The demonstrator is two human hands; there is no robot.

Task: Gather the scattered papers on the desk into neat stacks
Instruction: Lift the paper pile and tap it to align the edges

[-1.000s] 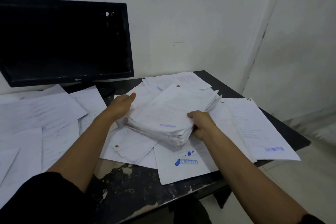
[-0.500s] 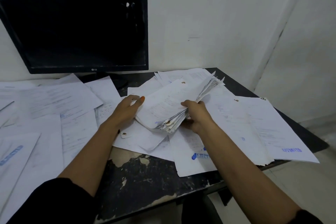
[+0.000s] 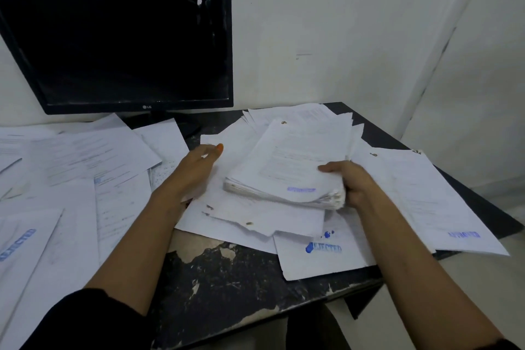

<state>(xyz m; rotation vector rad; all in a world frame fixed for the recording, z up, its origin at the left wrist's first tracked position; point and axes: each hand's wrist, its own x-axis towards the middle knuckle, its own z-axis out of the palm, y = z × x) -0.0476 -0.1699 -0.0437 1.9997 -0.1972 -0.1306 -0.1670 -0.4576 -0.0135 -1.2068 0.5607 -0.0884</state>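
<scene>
A thick stack of white papers lies in the middle of the dark desk, on top of loose sheets. My right hand grips the stack's near right corner, thumb on top. To the left of the stack, my left hand rests flat on loose papers, fingers straight, apart from the stack. Loose sheets cover the left side. A sheet stamped REJECTED lies at the front. Another sheet with a blue stamp lies at the right.
A black monitor, switched off, stands at the back left against the white wall. The desk's right edge drops to the floor. The chipped front edge of the desk is near my body.
The stack, tilted up between both hands half a second ago, now lies flat on the desk. My left hand has come off it and moved left.
</scene>
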